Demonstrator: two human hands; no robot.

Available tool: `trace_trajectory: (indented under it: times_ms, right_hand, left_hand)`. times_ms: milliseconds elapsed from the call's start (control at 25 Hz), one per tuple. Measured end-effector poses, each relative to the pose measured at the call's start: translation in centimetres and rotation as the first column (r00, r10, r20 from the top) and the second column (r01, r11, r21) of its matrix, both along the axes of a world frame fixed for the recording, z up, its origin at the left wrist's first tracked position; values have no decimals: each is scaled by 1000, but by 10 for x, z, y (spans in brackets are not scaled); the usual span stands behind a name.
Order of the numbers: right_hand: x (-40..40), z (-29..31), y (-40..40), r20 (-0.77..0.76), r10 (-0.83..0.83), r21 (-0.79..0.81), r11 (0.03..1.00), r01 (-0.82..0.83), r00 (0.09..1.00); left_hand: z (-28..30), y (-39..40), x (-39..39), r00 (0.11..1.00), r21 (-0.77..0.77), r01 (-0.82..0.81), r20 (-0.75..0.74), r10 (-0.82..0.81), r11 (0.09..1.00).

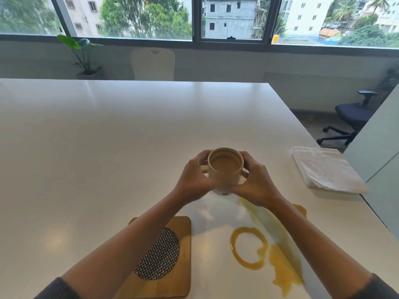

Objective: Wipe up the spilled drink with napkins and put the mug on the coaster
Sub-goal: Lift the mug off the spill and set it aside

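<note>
between my two hands sits the mug (pixel 225 167), full nearly to the brim with a milky brown drink. my left hand (pixel 195 176) curls round the handle side and my right hand (pixel 257 182) wraps the other side, fingers bent against the wall on both. whether the base rests on the table or hangs just above it i cannot tell.

as i judge it, the task is barely begun. the coaster (pixel 164 258), a wooden square with a woven round inset, lies nearer to me under my left forearm, and nothing stands on it. the spill (pixel 248 248) is all there: an orange-brown ring just right of the coaster, a puddle trailing from it toward the near edge, a streak running up toward the mug, and a small patch beyond my right wrist. the napkins (pixel 326 169) lie in a neat white stack well off to the right by the table's edge, untouched and dry-looking. so both the wiping and the setting down are left.

the table (pixel 108 137) is broad, white and glossy, catching the light. past it stand a pale chair (pixel 152 64), a potted plant (pixel 83 57), a dark office chair (pixel 354 117) on the right, and a long window (pixel 233 18) facing trees and buildings.
</note>
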State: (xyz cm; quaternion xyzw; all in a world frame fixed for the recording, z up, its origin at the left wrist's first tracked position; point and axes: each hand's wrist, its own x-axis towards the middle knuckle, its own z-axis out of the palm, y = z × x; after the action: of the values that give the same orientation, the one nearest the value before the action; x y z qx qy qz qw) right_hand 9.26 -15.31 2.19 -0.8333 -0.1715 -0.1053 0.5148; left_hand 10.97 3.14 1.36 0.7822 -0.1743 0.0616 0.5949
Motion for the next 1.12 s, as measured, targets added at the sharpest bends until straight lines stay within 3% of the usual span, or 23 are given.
trace_trajectory:
  times_ms: [760, 1000, 1120]
  right_hand:
    - [49, -36, 24, -50, 30, -35, 999, -32, 998]
    - [50, -37, 21, -74, 45, -87, 995, -52, 996]
    - [44, -35, 16, -59, 43, -168, 984, -53, 997]
  left_hand:
    - [-23, 20, 29, 990, 34, -120, -70, 123, 992]
    - [-20, 20, 31, 990, 106, -112, -76, 120, 988]
    - [-18, 18, 25, 985, 173, -165, -12, 169, 971]
